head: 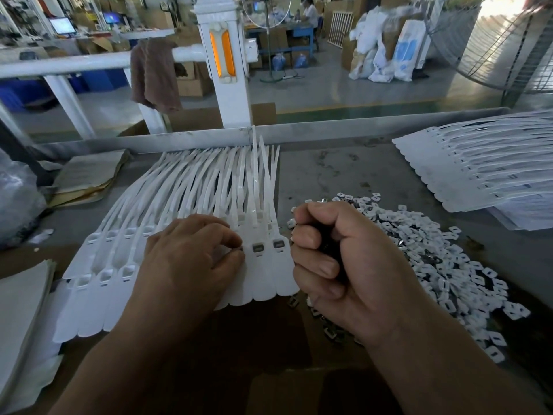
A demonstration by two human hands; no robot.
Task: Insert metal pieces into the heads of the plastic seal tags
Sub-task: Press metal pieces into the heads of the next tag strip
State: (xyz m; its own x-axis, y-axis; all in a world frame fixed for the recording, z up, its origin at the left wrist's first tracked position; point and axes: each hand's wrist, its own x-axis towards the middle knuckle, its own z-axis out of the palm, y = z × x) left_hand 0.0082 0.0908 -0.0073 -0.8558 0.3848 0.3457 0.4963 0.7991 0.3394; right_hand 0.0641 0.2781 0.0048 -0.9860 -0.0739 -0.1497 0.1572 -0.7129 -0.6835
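Observation:
A fanned row of white plastic seal tags [185,187] lies on the table in front of me, heads toward me. The two rightmost heads [258,247] hold grey metal pieces; heads at the left [93,236] are hollow. My left hand [191,259] rests on the tags, its thumb and forefinger pinching a small metal piece at a tag head beside the filled ones. My right hand [338,265] is curled into a fist just right of the tags, closed on a handful of dark metal pieces. A heap of loose metal pieces [449,265] spreads to the right.
A second batch of white tags [484,163] lies at the far right. Paper stacks sit at the left [89,178] and near left [21,319]. A metal rail [329,130] borders the table's far edge, with a white post [227,70] behind it.

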